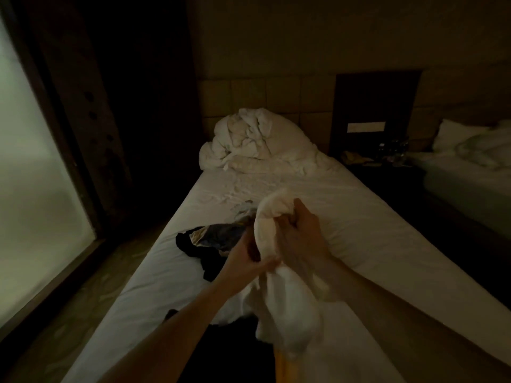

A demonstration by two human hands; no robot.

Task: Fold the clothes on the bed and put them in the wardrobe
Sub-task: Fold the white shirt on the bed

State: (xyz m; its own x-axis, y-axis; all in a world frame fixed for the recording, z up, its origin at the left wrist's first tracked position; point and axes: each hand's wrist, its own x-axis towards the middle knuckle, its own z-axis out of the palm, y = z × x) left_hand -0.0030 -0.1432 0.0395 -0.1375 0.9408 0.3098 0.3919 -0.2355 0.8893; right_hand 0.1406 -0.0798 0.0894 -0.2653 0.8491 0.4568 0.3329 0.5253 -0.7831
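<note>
**Both hands gripping a white garment above the bed**

Head view, dim room. The left hand and the right hand both hold a bunched white garment, fingers curled into the cloth; the hands sit close together, the right slightly higher and farther from the camera. The garment is raised off the bed, its lower part hanging down toward the near edge of the mattress. Just left of the hands, a dark crumpled garment with a lighter printed patch lies on the white sheet. At the head of the bed, a heaped white duvet rests against the padded headboard. To the right stands a dark nightstand carrying small items too dim to identify, and beyond it a second bed. A large window fills the left side.
</note>
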